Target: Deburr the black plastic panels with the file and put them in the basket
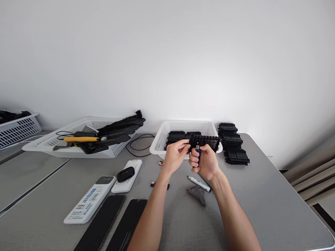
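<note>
My left hand [176, 155] pinches the left end of a black ridged plastic piece [209, 141], which is held up in front of the white basket. My right hand [205, 160] is wrapped round a dark blue lighter [199, 153], thumb near its metal top. A small orange glow shows at the lighter's tip, close against the lower edge of the plastic piece. Similar black pieces [176, 136] lie in the white basket [159, 139] behind my hands. More are stacked on the table to the right [232, 141].
A white marker [199, 183] and a crumpled dark scrap [196, 194] lie below my hands. At left are white power banks [90, 200], a black case [125, 174] and dark phones [102, 223]. Another basket [78, 122] holds long black parts. A black cable [140, 144] curls between the baskets.
</note>
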Available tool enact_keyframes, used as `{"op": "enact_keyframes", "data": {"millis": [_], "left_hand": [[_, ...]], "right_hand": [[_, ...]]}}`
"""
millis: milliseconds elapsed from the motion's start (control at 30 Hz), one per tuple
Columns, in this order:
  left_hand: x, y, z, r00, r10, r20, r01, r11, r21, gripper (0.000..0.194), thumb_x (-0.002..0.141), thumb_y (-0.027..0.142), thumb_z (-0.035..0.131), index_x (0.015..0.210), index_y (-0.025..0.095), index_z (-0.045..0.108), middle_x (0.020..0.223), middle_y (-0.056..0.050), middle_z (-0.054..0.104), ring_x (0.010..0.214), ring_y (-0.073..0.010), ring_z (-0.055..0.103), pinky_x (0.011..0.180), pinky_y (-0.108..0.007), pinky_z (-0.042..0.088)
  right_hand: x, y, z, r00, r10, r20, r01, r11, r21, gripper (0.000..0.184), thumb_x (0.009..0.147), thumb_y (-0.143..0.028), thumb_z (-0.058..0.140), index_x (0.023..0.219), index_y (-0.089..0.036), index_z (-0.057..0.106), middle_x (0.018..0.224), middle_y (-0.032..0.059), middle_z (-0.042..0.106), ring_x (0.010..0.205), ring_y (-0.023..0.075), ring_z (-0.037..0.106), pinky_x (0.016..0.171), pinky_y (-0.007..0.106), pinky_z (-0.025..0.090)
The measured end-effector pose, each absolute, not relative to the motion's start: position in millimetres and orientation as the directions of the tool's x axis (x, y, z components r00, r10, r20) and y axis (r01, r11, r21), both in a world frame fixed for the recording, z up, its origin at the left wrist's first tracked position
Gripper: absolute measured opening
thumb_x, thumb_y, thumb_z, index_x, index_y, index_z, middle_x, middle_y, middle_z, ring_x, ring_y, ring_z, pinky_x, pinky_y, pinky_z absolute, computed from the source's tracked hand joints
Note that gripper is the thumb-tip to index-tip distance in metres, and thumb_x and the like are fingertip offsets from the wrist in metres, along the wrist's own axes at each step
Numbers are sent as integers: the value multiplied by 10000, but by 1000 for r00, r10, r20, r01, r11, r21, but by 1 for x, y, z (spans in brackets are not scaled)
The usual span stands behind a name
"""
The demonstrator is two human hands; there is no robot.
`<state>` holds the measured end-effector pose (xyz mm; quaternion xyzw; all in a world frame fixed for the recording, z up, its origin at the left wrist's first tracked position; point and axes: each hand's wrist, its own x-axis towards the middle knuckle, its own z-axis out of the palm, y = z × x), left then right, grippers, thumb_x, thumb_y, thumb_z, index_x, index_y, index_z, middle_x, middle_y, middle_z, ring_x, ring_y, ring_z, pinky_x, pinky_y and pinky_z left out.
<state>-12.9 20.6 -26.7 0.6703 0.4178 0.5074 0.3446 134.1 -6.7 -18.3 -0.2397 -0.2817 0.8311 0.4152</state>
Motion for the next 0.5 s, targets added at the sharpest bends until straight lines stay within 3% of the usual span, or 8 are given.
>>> {"op": "enact_keyframes", "data": {"millis": [500], "left_hand": [[-29,24,-27,11,942,336,142,-334,932,404,767,471,702,1031,165,701,874,-89,763,666,-238,723,678,-345,600]], "right_hand": [[164,-3,-13,-415,895,-166,-624,-412,-664,270,699,-437,463,650,-230,298,618,-54,227,534,108,182,442,208,132]]}}
